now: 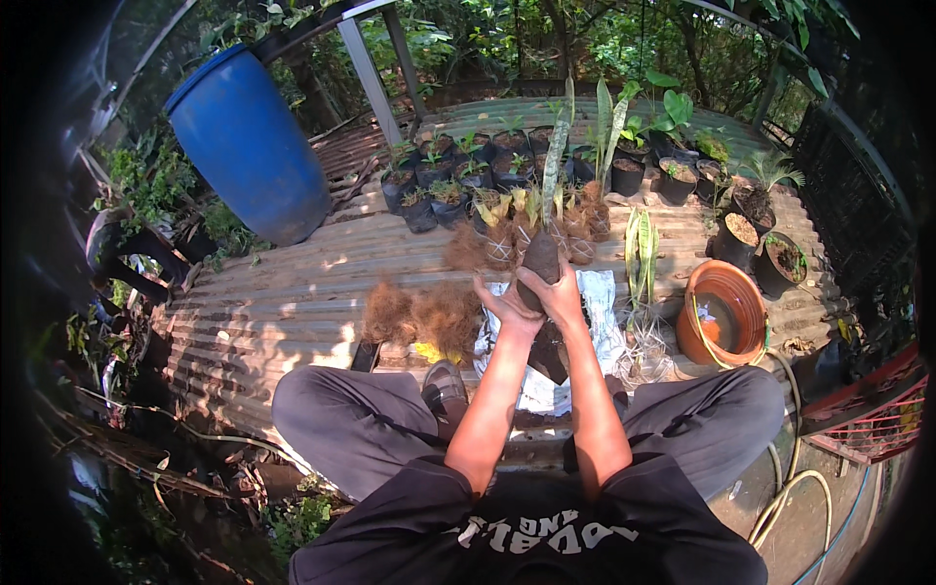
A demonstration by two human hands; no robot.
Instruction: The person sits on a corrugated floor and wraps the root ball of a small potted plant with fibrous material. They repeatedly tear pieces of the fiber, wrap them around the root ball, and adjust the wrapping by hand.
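Root ball [539, 255], dark and rounded, sits up between the person's two sets of fingers, above the sheet. The left fingers [482, 290] cup it low on their side, the thumb standing off; the right fingers [565, 275] are closed around its lower part. A tall mottled leaf [557, 156] seems to rise out of its top, away from the fingers.

It looks like packed moist soil, so I judge it fairly heavy for its size, crumbly rather than stiff, and likely to break if squeezed hard. Best hold is from below with both palms, spreading the load; the leaf would make a poor handle, being top-heavy and easy to snap or pull loose.

Just below the fingers lies a white sheet [603, 297] with loose soil [549, 359]. Left of them is brown fibre [429, 317]; right, a bare-rooted plant [641, 255], then an orange tub [688, 333]. Beyond the fingers stand wrapped balls [499, 245], then black seedling bags [450, 212]. Farther left stands a blue barrel [249, 146].
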